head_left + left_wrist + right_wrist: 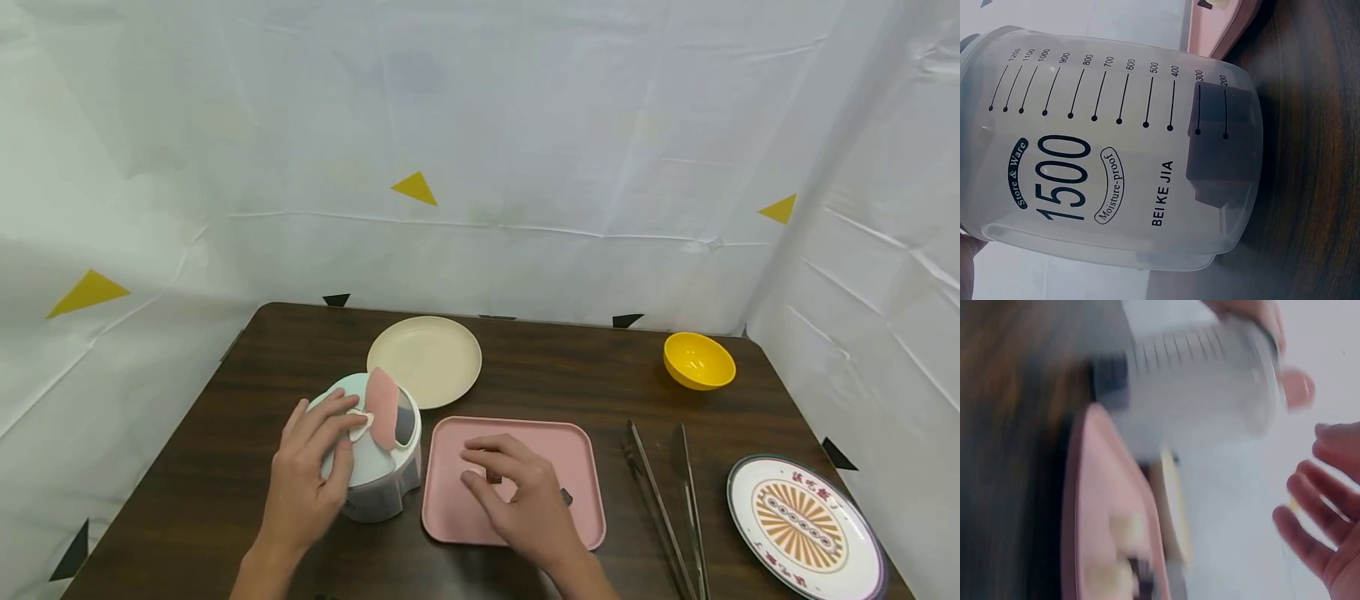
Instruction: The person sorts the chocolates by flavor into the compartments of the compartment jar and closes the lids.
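Observation:
A translucent storage container [1129, 178] with measuring marks stands upright on the table. Its pale blue-green lid [370, 468] has a pink flap [382, 408] tilted up, beside an opening. My left hand [309, 471] rests on the lid with fingers stretched near the flap's white hinge. A dark block [1222, 147] shows through the wall at the container's bottom. Over the pink tray [446, 517] hovers my right hand [521, 492], its fingers loosely bent and holding nothing in the right wrist view. Pale pieces [1125, 531] and dark pieces lie on the tray, partly hidden and blurred.
A cream plate [425, 362] sits behind the container. Right of the tray lie metal tongs [660, 508], with a patterned white plate [801, 525] farther right. A yellow bowl [699, 362] stands at the back right. White sheeting [487, 108] hangs behind the table.

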Tool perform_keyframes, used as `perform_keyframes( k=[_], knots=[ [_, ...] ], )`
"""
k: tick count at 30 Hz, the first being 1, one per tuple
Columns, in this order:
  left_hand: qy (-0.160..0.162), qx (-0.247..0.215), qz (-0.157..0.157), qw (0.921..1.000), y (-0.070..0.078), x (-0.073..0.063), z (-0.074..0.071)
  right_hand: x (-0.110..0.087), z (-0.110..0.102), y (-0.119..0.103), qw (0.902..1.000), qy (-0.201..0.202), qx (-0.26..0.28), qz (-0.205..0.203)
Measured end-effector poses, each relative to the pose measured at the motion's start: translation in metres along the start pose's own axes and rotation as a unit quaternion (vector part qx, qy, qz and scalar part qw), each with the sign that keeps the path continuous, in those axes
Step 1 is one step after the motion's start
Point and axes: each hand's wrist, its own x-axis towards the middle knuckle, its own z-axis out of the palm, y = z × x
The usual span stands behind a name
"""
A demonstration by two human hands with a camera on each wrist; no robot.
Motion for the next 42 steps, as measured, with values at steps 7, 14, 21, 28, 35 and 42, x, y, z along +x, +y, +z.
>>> perform_keyframes(
  k=[7,14,21,28,35,42],
  knots=[
    [0.001,0.001,0.0,1.0,0.0,0.0,0.0,-0.032,-0.054,0.032,0.9619,0.085,-0.19,0.178],
    [0.001,0.001,0.0,1.0,0.0,0.0,0.0,-0.063,-0.096,0.049,0.8908,0.112,-0.319,0.303],
    [0.0,0.0,-0.002,1.0,0.0,0.0,0.0,-0.086,-0.118,0.056,0.8374,0.123,-0.361,0.392],
    [-0.036,0.056,-0.018,0.9976,0.006,0.002,-0.004,-0.094,-0.121,0.056,0.8316,0.125,-0.372,0.393],
    [-0.045,0.141,-0.027,0.9887,0.027,0.01,0.005,-0.08,-0.095,0.051,0.8949,0.128,-0.329,0.273],
    [-0.017,0.153,-0.045,0.9871,0.037,0.01,0.015,-0.053,-0.047,0.035,0.9572,0.054,-0.233,0.162]
  ],
)
